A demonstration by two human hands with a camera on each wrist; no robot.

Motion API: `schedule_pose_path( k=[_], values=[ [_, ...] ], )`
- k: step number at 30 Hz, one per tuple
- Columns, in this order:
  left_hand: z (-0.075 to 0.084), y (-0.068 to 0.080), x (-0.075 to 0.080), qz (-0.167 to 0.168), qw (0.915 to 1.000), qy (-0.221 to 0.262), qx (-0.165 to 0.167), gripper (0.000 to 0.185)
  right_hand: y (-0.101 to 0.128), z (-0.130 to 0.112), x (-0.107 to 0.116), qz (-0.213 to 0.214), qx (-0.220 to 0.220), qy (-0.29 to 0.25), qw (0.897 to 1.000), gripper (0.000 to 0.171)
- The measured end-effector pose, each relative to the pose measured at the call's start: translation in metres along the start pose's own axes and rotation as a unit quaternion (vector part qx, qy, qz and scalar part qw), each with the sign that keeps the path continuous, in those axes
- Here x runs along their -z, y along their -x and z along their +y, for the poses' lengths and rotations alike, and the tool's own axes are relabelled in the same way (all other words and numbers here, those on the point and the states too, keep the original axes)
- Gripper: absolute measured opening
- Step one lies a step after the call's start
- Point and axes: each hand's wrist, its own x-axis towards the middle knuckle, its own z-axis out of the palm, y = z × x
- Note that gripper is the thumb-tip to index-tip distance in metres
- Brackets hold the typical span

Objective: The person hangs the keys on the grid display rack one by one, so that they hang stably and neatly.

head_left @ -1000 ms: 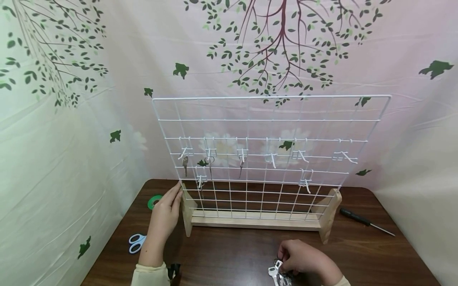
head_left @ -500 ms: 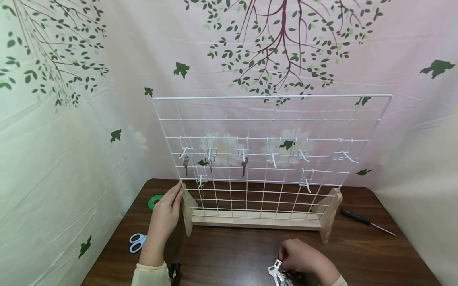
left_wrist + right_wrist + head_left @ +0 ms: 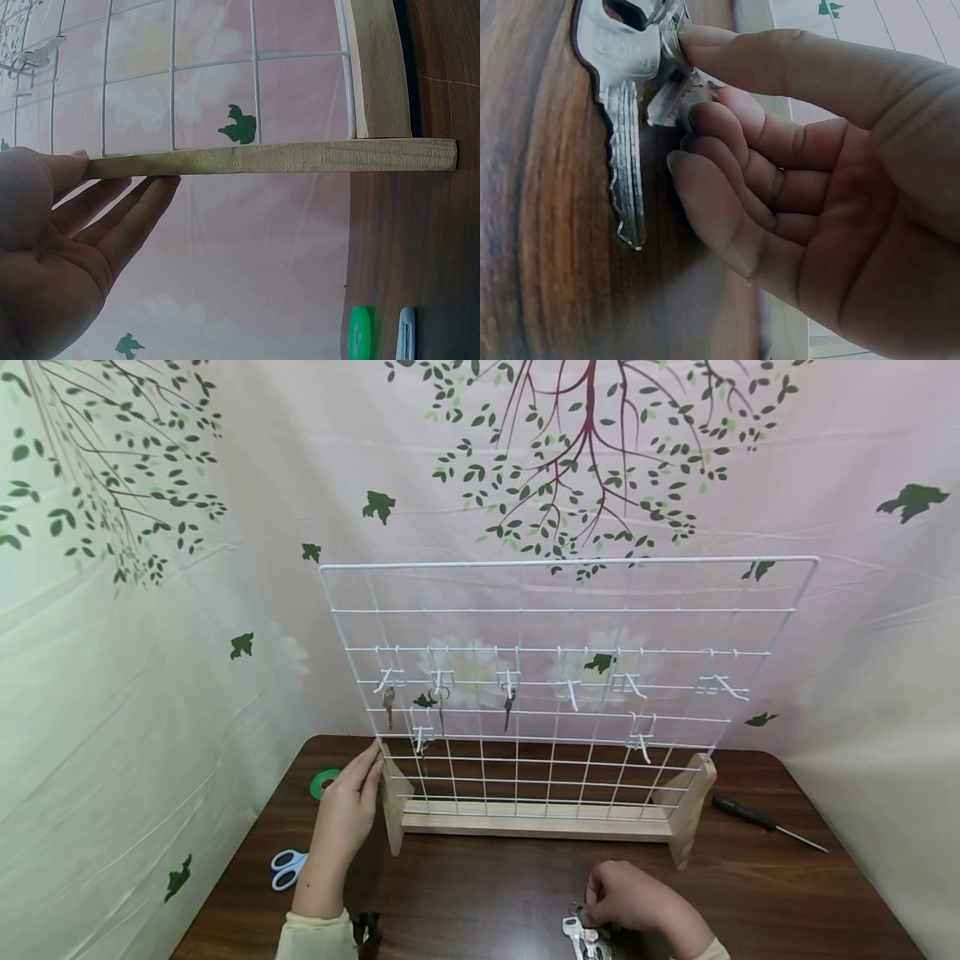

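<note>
Right hand [image 3: 637, 897] pinches the keys [image 3: 622, 52] at the desk [image 3: 480, 877]; any stamping is too blurred for me to read. Left hand [image 3: 352, 789] clamps the wooden upright [image 3: 300, 156].

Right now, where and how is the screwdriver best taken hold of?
Probably by its black handle, coming from above and the right: it is thicker than the metal shaft, it lies lengthwise on the table, and the wooden leg stands close on its left.

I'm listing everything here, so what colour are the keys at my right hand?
The keys are silver, seen best in the right wrist view.
</note>
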Motion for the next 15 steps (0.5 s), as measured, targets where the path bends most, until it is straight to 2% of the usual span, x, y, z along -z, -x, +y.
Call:
schedule_pose_path(
  k=[9,15],
  values=[
    [-0.0008,0.0025,0.0014,0.001,1.0000,0.002,-0.007,0.046,0.0038,-0.0029,-0.0024,0.015,0.003,0.016,1.000,0.023],
    [-0.0016,0.0039,0.0034,-0.002,1.0000,0.002,-0.010,0.046,0.0064,-0.0029,-0.0053,0.014,0.006,0.002,1.000,0.020]
  ],
)
